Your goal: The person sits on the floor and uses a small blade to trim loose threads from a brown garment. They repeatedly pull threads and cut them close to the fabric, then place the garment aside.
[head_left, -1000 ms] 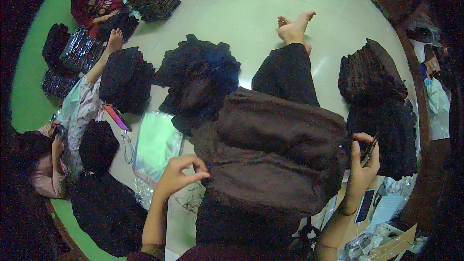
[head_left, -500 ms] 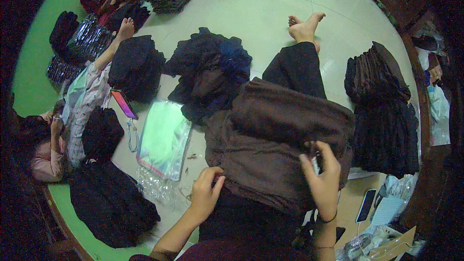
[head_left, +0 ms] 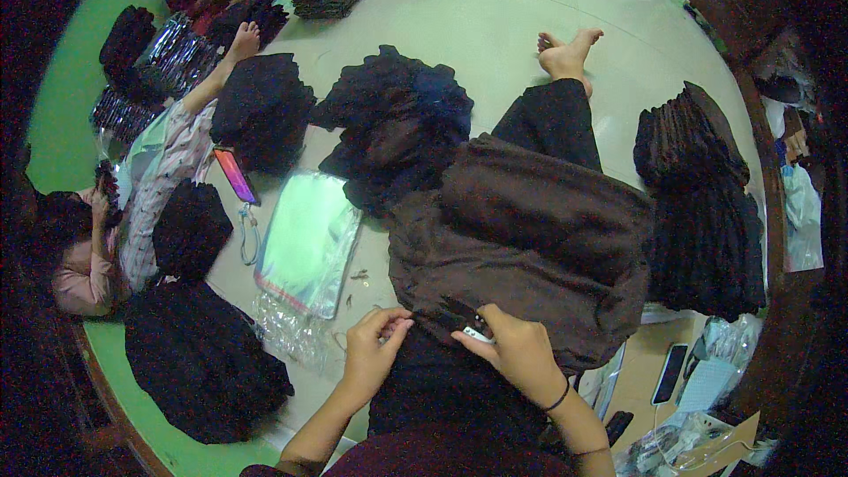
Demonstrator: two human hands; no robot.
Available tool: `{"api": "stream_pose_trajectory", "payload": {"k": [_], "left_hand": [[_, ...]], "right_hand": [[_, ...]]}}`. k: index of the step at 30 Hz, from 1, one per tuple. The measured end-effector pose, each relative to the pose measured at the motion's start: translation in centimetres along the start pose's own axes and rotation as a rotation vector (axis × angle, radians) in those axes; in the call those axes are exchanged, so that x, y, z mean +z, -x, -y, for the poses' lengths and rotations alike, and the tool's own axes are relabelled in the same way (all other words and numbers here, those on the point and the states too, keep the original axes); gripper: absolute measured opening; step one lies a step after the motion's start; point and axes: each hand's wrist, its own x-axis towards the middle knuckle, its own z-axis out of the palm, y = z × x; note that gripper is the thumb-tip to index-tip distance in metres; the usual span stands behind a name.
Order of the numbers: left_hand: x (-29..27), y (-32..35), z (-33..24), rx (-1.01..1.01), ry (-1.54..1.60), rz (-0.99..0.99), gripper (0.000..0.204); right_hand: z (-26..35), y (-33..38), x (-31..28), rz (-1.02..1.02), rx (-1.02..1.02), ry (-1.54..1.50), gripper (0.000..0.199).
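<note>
A dark brown cloth garment (head_left: 539,256) lies spread over my lap, its upper part folded in a thick roll. At its left lower edge my left hand (head_left: 375,340) is closed in a pinch on the cloth. My right hand (head_left: 512,344) grips small thread snips (head_left: 477,334) with a white part near the thumb. Their dark blades point left, over the cloth and towards my left hand. The blade tips are hard to make out against the brown fabric.
Left of the cloth lie a stack of clear plastic bags (head_left: 305,238) and a phone (head_left: 233,178). Dark garment piles (head_left: 397,124) stand ahead, at left and at right (head_left: 702,238). Another person (head_left: 88,256) sits at far left. A second phone (head_left: 670,373) lies at lower right.
My right hand has moved left across the cloth with the snips, whose blades now point at my left hand. My left hand keeps its pinch at the edge. The view has shifted slightly.
</note>
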Motion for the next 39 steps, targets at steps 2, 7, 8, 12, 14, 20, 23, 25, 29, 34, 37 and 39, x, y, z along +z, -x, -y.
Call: {"api": "stream_pose_trajectory", "payload": {"k": [2, 7, 8, 12, 14, 20, 23, 25, 29, 34, 37, 39], "left_hand": [[-0.4, 0.1, -0.1, -0.029, 0.047, 0.011, 0.013], [-1.1, 0.1, -0.2, -0.115, 0.157, 0.053, 0.012], [-1.2, 0.1, -0.2, -0.114, 0.149, 0.054, 0.012], [-1.6, 0.2, -0.3, -0.124, 0.136, 0.055, 0.011], [-1.7, 0.3, -0.3, -0.122, 0.142, 0.059, 0.011], [-2.0, 0.4, -0.4, -0.102, 0.127, 0.070, 0.012], [-2.3, 0.4, -0.5, -0.081, 0.103, 0.083, 0.013], [-2.4, 0.4, -0.3, -0.071, 0.088, 0.091, 0.013], [-2.9, 0.5, 0.6, -0.081, 0.025, 0.108, 0.012], [-3.7, 0.2, 2.6, 0.047, -0.365, 0.186, 0.010], [-3.8, -0.1, 2.5, 0.105, -0.625, 0.258, 0.012], [-3.1, -0.1, 1.5, 0.192, -0.491, 0.098, 0.016]], "right_hand": [[0.1, 0.2, 0.2, 0.066, -0.027, 0.066, 0.032], [0.4, 0.2, 1.0, 0.044, -0.114, 0.085, 0.028], [0.5, 0.2, 1.1, 0.062, -0.116, 0.112, 0.028], [0.6, 0.1, 1.3, 0.082, -0.218, 0.183, 0.025], [0.9, 0.0, 1.6, 0.103, -0.221, 0.223, 0.024], [1.4, -0.4, 2.2, 0.046, -0.241, 0.189, 0.024], [1.3, -0.6, 2.4, 0.067, -0.246, 0.207, 0.023], [1.2, -0.7, 2.4, 0.075, -0.273, 0.218, 0.021], [1.2, -0.6, 2.3, 0.109, -0.263, 0.225, 0.022], [1.0, 0.0, 0.9, 0.080, -0.131, 0.135, 0.026], [0.6, 0.2, -0.3, 0.054, -0.029, 0.122, 0.027], [0.5, 0.1, -0.8, 0.028, 0.011, 0.114, 0.026]]}}
